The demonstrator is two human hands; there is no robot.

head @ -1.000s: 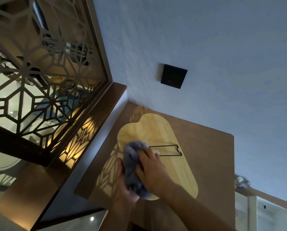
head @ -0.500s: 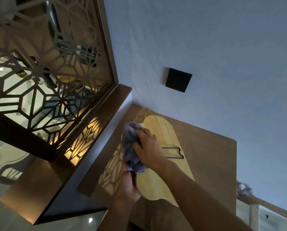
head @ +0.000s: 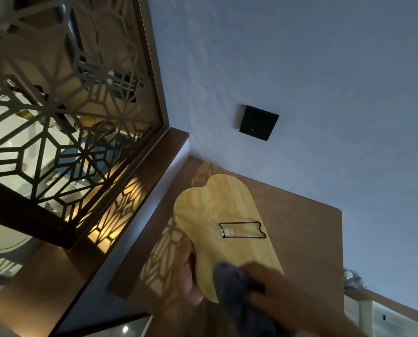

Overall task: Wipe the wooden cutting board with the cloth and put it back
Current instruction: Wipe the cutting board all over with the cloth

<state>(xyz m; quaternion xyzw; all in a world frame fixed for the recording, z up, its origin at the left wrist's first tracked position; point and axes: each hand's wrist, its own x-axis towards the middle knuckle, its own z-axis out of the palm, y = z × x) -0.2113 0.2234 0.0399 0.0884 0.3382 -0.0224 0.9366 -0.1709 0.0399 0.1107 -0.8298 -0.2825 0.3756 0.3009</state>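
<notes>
While your left hand (head: 187, 276) grips the near left edge of the wooden cutting board (head: 223, 229), thumb side showing along the rim and fingers hidden behind it, your right hand (head: 273, 284) is closed around the bunched grey-blue cloth (head: 229, 283) and presses it against the board's near end. The cloth sits between your two hands, touching the wood, with part of it trailing down toward your right wrist. The right hand and cloth are blurred, so the fingers cannot be told apart.

The board is held over the brown wooden surface (head: 307, 239), its rounded far end pointing toward the corner where the surface meets the pale wall (head: 300, 57); whether its far end rests on the surface or hangs above it, you cannot tell. A thin black wire loop (head: 242, 230) lies across the board's middle, well clear of both hands, with a small clear clip at its left end.

A black square plate (head: 258, 122) sits on the wall above the board. To your left stands a latticed screen (head: 57, 113), lit from behind and casting its pattern onto the surface beside your left hand.
</notes>
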